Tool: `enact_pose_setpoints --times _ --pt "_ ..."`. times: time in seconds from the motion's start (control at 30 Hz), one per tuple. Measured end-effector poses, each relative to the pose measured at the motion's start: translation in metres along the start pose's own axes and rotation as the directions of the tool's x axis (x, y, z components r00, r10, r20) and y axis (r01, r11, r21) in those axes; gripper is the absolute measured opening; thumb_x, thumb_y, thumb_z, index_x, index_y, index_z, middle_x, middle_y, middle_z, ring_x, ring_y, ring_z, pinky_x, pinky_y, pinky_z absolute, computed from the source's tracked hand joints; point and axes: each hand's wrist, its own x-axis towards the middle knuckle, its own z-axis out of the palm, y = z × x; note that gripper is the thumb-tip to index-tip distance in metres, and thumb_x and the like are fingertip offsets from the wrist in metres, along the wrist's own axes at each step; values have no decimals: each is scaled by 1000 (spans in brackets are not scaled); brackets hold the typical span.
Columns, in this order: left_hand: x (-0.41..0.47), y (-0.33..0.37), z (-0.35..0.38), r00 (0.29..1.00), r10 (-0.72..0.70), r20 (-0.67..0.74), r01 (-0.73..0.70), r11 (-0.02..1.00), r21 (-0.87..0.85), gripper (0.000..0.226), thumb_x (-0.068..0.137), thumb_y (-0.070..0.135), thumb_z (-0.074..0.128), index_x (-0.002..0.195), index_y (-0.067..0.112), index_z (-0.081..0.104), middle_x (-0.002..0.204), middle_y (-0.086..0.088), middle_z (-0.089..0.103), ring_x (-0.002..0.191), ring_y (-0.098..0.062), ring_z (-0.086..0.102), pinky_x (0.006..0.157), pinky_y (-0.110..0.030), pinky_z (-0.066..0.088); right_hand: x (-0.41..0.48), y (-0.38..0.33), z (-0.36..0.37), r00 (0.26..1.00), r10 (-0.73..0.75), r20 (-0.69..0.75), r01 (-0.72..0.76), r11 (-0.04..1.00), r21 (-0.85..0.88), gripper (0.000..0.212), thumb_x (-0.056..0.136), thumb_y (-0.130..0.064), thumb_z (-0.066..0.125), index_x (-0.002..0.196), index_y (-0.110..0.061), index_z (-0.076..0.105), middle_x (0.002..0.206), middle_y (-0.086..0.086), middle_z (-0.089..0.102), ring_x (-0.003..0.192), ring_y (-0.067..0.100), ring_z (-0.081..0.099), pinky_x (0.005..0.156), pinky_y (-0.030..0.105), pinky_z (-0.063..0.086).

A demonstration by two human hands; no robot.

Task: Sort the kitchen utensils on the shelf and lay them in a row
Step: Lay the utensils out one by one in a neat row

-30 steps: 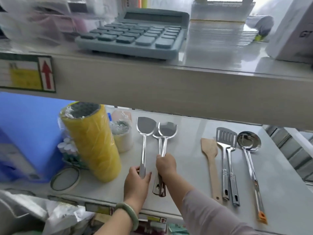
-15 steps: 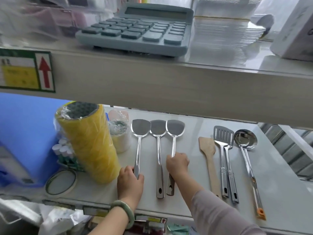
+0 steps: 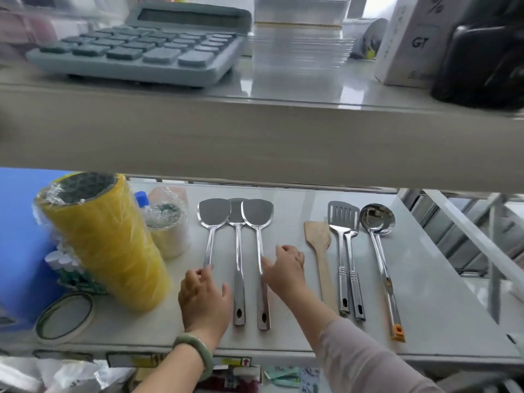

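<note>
Three steel spatulas lie side by side on the white shelf (image 3: 442, 316), blades away from me and slightly overlapping: left spatula (image 3: 212, 215), middle spatula (image 3: 237, 268), right spatula (image 3: 257, 214). My left hand (image 3: 202, 297) lies curled over the left spatula's handle and hides its end. My right hand (image 3: 285, 268) is beside the right spatula's handle, fingers spread, thumb just touching it. To the right lie a wooden spatula (image 3: 319, 245), two slotted turners (image 3: 343, 219) close together, and a ladle (image 3: 377, 219) with an orange tip.
A tall yellow tape stack (image 3: 105, 245), a small wrapped tape roll (image 3: 168, 234), a flat tape ring (image 3: 65, 316) and a blue box (image 3: 17, 236) crowd the shelf's left. The upper shelf carries a calculator (image 3: 136, 49), clear lids (image 3: 300, 38), a white box (image 3: 405, 38).
The crossed spatulas were spread out and laid parallel, then pushed closer until their blades overlap. My right hand has let go of the right spatula's handle and moved slightly right.
</note>
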Motion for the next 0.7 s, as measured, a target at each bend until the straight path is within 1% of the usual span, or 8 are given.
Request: enact_pose_setpoints --times 0.07,0.13,0.2,0.27,0.37,0.47,0.57,0.7 --pt "-7 23 6 988 136 -74 -140 989 -50 40 79 21 63 116 11 55 113 -13 49 101 -31 51 92 -40 44 -2 17 -17 991 -63 -114 61 998 -22 45 92 -30 46 131 -7 46 141 13 39 133 30 28 112 37 23" --pt "-17 51 12 959 263 -103 -274 955 -112 38 75 15 65 112 13 56 111 -11 50 99 -28 52 91 -38 45 1 38 -39 963 -83 -257 71 996 -56 47 90 -28 49 134 -11 47 138 13 45 131 31 33 112 38 23" --pt "-29 79 18 929 361 -80 -370 913 -174 40 77 16 64 116 16 55 115 -8 49 106 -25 51 98 -37 43 6 65 -62 930 -34 -366 11 998 -66 44 87 -24 51 129 -13 52 133 15 50 124 33 40 110 38 27" --pt "-42 107 25 910 415 14 -400 885 -238 43 85 22 57 127 19 48 126 -5 42 120 -22 43 107 -33 34 6 93 -86 902 66 -426 -93 995 -44 45 84 -19 52 128 -13 53 131 17 50 120 35 41 106 39 30" --pt "-55 145 38 878 406 253 -341 902 -265 50 92 40 43 140 33 29 146 -2 21 138 -20 20 116 -33 17 -1 135 -114 907 190 -377 -232 970 -70 54 82 -19 52 135 -15 44 134 18 45 121 35 39 105 38 32" --pt "-63 174 60 839 334 428 -273 941 -199 58 89 56 39 142 44 18 156 -4 3 145 -26 5 119 -39 9 -8 161 -119 939 233 -252 -267 957 -113 60 83 -23 50 140 -16 34 133 19 42 121 35 39 104 37 34" --pt "-69 192 83 822 305 480 -266 952 -149 63 86 61 38 143 46 14 158 -4 -8 146 -24 -8 119 -38 3 -11 178 -118 963 220 -157 -236 967 -94 62 86 -19 46 144 -19 24 131 18 37 121 34 39 102 37 37" --pt "-73 208 106 822 304 482 -357 934 20 71 89 57 34 148 35 1 159 0 -13 145 -23 -16 120 -40 -6 -6 200 -129 975 166 -148 -182 978 -99 62 89 -10 40 147 -17 20 125 14 39 113 30 46 100 33 39"
